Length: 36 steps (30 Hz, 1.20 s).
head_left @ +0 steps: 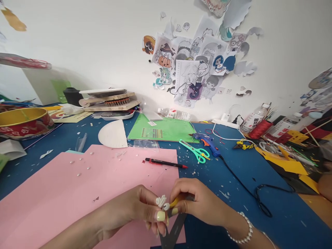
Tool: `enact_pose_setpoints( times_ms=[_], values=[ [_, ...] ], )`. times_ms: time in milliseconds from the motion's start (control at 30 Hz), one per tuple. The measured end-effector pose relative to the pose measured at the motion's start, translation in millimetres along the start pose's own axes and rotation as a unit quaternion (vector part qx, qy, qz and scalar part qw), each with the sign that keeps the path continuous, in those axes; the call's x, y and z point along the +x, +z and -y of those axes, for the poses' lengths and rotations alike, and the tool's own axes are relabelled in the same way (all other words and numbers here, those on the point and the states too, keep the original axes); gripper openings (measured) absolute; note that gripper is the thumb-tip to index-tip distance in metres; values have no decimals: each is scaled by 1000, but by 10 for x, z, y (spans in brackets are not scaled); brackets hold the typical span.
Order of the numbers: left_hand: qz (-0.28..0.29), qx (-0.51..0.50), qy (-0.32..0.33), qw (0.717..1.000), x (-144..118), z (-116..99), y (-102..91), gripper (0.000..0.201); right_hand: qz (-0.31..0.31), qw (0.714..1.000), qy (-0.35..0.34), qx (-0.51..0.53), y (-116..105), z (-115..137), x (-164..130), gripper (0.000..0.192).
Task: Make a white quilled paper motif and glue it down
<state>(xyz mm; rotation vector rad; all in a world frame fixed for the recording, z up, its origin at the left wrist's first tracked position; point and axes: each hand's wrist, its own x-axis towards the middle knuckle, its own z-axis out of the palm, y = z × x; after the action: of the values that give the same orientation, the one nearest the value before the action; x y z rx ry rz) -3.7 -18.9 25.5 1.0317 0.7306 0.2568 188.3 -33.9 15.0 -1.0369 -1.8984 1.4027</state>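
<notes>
Where the two hands meet above the near edge of the pink paper sheet [77, 186], a small white looped piece [161, 201] sits pinched in the left hand [137, 207], fingers closed on it. Right hand [199, 204] curled tight round a yellow-handled tool [174, 202] touching the piece. Beyond: red-tipped pen [166, 163], teal scissors [195, 150], blue glue gun [207, 142].
</notes>
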Motion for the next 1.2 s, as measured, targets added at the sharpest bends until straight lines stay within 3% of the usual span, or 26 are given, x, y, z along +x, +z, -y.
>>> enact_pose_setpoints(
  times_ms=[233, 433, 533, 833, 1200],
  values=[
    [13, -24, -16, 1000, -2, 17, 2, 11, 4, 992, -60, -114, 21, -12, -32, 10],
    [23, -58, -3, 998, 15, 45, 75, 11, -102, 963, -157, -196, -44, -68, 0, 16],
    [-8, -48, 26, 998, 33, 45, 60, 13, -110, 964, -154, -185, -75, -67, 14, 13],
    [-17, -44, 32, 998, 2, 37, 32, 12, -118, 969, -131, -171, -52, -34, 0, 12],
    [-18, -57, 28, 998, 33, 11, -4, 13, -54, 983, -113, -135, -86, 15, -12, 25]
  ],
)
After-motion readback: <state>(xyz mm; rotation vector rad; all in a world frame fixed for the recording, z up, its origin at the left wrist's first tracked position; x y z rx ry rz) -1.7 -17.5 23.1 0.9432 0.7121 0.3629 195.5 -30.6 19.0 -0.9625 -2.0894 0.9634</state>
